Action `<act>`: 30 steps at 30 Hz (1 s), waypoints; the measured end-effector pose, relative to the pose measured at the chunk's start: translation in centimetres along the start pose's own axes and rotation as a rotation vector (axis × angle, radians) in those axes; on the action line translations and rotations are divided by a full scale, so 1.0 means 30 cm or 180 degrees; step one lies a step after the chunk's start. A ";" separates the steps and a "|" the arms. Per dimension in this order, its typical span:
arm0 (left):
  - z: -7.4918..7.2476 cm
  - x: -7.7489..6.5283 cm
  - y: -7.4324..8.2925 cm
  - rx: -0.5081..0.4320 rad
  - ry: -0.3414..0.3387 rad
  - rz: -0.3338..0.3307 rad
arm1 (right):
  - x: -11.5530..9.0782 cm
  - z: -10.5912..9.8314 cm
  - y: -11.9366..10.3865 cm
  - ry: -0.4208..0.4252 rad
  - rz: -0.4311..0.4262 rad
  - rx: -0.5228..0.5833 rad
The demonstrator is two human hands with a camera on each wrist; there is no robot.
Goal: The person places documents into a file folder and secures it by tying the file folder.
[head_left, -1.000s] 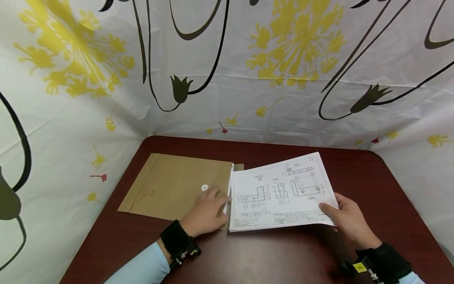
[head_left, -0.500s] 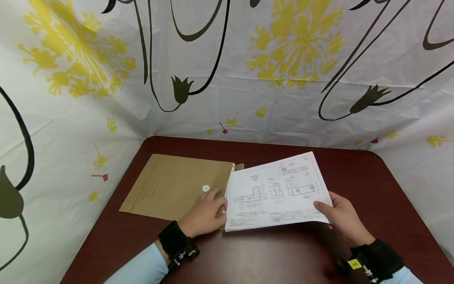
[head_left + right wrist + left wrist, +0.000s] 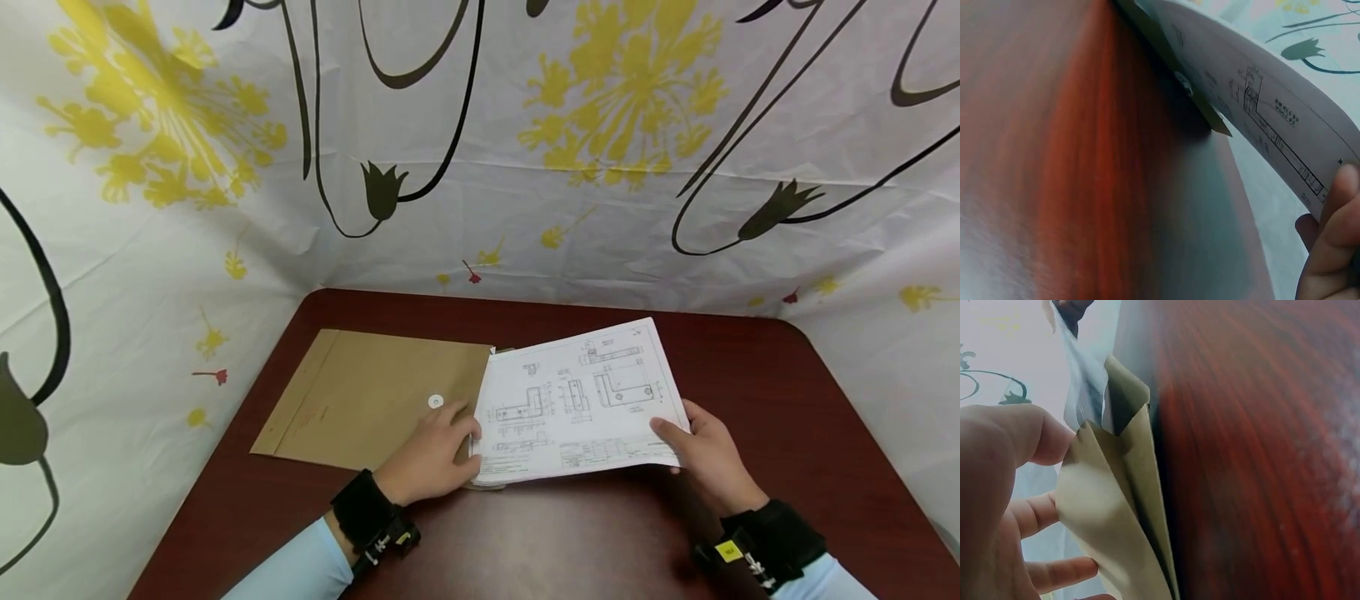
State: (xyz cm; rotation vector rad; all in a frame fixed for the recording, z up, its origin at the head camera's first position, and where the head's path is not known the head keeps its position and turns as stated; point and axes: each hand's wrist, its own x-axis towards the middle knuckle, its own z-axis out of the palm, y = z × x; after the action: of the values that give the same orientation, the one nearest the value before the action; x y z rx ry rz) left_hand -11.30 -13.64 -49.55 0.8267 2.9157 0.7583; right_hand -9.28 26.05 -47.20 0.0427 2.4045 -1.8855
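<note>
In the head view, a stack of white sheets with technical drawings (image 3: pixel 570 400) slants across the middle, its left end at the mouth of a brown paper envelope (image 3: pixel 367 392). My right hand (image 3: pixel 708 454) grips the sheets near their lower right corner, thumb on top and fingers beneath. My left hand (image 3: pixel 431 454) lies on the envelope's right end, with bent digits at the mouth edge. From the left wrist, the envelope's mouth (image 3: pixel 1132 447) gapes, and the sheets (image 3: pixel 1088 381) stand in it. In the right wrist view, the sheets (image 3: pixel 1272 119) bow upward toward the hand.
Everything lies on a dark red-brown wooden table (image 3: pixel 570 542). A white cloth with printed flowers (image 3: pixel 465 108) hangs behind and along the sides. A round white button (image 3: pixel 436 402) sits on the envelope, just beyond the left fingers.
My right hand has moved left with the sheets, and their left end now covers more of the envelope's mouth. The left hand stays almost where it was.
</note>
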 end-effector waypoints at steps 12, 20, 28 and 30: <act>-0.005 -0.007 -0.025 -0.0093 -0.0206 -0.0020 | -0.012 0.011 0.005 0.0086 -0.0134 0.0222; -0.021 -0.009 -0.026 -0.0172 -0.0358 -0.0074 | -0.019 0.019 0.000 0.0049 -0.0086 0.0351; -0.027 -0.011 -0.028 -0.0150 -0.0474 -0.0035 | -0.029 0.030 -0.001 0.0013 -0.0242 0.0483; -0.028 -0.012 -0.028 -0.0159 -0.0475 -0.0011 | -0.031 0.030 -0.003 0.0040 -0.0263 0.0516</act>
State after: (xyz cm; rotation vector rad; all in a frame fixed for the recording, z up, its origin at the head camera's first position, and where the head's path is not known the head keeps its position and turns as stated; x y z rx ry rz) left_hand -11.53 -14.82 -49.25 0.8352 2.7553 0.7319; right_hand -8.31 25.18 -47.25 -0.0351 2.2891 -2.1185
